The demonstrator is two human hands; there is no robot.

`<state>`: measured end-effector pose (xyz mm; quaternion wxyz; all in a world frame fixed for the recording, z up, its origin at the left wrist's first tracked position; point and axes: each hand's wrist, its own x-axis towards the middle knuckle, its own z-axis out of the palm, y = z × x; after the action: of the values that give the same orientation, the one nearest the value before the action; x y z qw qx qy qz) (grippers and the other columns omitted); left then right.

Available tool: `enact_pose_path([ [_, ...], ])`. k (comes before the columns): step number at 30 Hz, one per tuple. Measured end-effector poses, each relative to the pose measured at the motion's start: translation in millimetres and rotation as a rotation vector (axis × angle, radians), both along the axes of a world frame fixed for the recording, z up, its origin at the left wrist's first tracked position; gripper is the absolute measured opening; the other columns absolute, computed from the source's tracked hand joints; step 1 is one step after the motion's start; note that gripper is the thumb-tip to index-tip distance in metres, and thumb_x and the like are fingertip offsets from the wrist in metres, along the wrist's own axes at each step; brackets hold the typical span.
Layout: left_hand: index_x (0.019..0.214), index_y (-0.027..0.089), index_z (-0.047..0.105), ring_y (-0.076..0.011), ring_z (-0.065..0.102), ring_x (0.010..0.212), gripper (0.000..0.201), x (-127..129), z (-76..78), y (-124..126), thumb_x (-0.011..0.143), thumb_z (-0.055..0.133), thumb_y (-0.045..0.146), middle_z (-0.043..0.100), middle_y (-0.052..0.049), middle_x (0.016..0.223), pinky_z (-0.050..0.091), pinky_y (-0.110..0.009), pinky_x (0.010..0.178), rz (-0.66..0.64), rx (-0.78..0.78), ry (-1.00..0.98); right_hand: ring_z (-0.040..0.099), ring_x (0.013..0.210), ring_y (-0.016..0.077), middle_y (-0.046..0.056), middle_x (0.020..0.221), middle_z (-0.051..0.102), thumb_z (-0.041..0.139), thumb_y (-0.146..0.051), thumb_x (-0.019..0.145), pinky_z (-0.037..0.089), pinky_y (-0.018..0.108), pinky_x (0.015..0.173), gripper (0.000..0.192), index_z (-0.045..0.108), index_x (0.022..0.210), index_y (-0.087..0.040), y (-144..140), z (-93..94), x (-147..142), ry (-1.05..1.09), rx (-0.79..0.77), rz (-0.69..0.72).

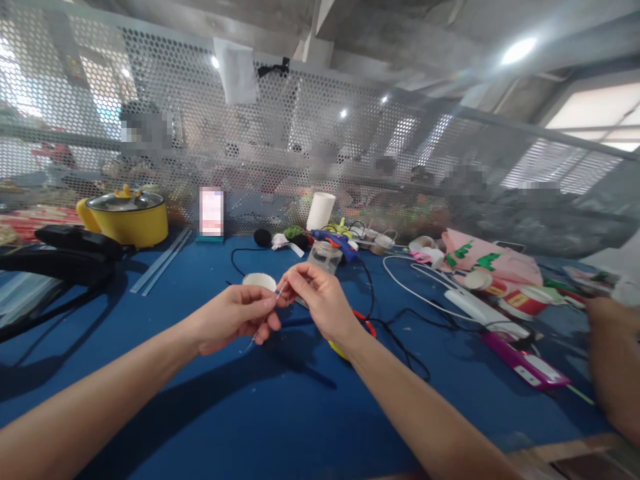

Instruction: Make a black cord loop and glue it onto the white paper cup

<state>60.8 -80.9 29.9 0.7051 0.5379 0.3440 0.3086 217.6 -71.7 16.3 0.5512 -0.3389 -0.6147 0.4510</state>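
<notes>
Both hands meet above the middle of the blue table (pixel 225 413). My left hand (pixel 233 319) is closed in a pinch on a thin, pale strand (pixel 282 291). It looks like thread or fine wire, but I cannot tell which. Thumb and fingers of my right hand (pixel 323 300) pinch the same strand a little higher up. A loose tail of it hangs below my left fingers. Just behind the hands is a white round dish (pixel 259 281), partly covered by them. Red and yellow loops (pixel 369 324), like tool handles, show partly behind my right wrist.
A blue glue gun (pixel 334 240) lies by a clear jar (pixel 324 257). Further left are a yellow pot (pixel 127 223), a lit phone (pixel 211 213) and clear glue sticks (pixel 163 261). Cables, a white power strip (pixel 475 308) and a purple device (pixel 525 363) lie right, near another person's arm (pixel 615 360).
</notes>
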Motion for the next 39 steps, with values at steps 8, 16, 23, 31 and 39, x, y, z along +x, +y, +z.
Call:
enact_pose_path([
  [8,0.077,0.01,0.059,-0.0054,0.048,0.04,0.017,1.5,-3.4,1.4,0.071,0.059,0.026,0.058,0.001,0.054,0.035,-0.018,0.042,-0.005,0.012,0.037,0.056,0.056,0.008,-0.001,0.066,0.059,0.054,-0.029,0.076,0.047,0.023,0.057,0.014,0.053,0.072,-0.016,-1.6,1.5,1.2,0.02,-0.04,0.022],
  [16,0.077,0.011,0.06,-0.0034,0.041,0.041,0.019,3.2,-7.2,-0.4,0.074,0.054,0.029,0.051,0.005,0.049,0.03,-0.016,0.04,0.032,0.208,0.105,0.054,0.052,0.0068,-0.002,0.06,0.058,0.052,-0.024,0.078,0.045,0.021,0.055,0.014,0.055,0.067,-0.015,-5.6,4.7,1.8,-0.056,0.01,0.024],
  [23,0.072,0.012,0.057,-0.0043,0.042,0.044,0.018,5.8,-4.6,-3.9,0.077,0.048,0.027,0.052,0.004,0.052,0.033,-0.018,0.044,0.038,0.38,0.226,0.054,0.052,0.0075,-0.002,0.06,0.058,0.055,-0.026,0.075,0.045,0.022,0.054,0.014,0.054,0.066,-0.016,-4.0,0.5,0.0,0.017,-0.041,0.007],
  [31,0.076,0.01,0.056,-0.0037,0.042,0.039,0.02,7.1,-5.2,-3.3,0.074,0.053,0.029,0.052,0.004,0.052,0.033,-0.018,0.04,0.026,0.16,0.135,0.052,0.053,0.006,-0.004,0.06,0.056,0.059,-0.02,0.072,0.043,0.02,0.055,0.005,0.057,0.071,-0.016,-3.8,3.3,3.1,-0.136,-0.025,0.062],
  [39,0.086,0.01,0.056,-0.0074,0.052,0.046,0.021,5.2,-1.3,-0.2,0.075,0.052,0.028,0.06,0.0,0.06,0.04,-0.021,0.047,-0.034,0.175,0.165,0.052,0.054,0.0063,-0.004,0.058,0.055,0.058,-0.023,0.073,0.045,0.02,0.056,0.009,0.054,0.068,-0.016,1.2,3.2,7.6,-0.076,0.021,-0.068],
])
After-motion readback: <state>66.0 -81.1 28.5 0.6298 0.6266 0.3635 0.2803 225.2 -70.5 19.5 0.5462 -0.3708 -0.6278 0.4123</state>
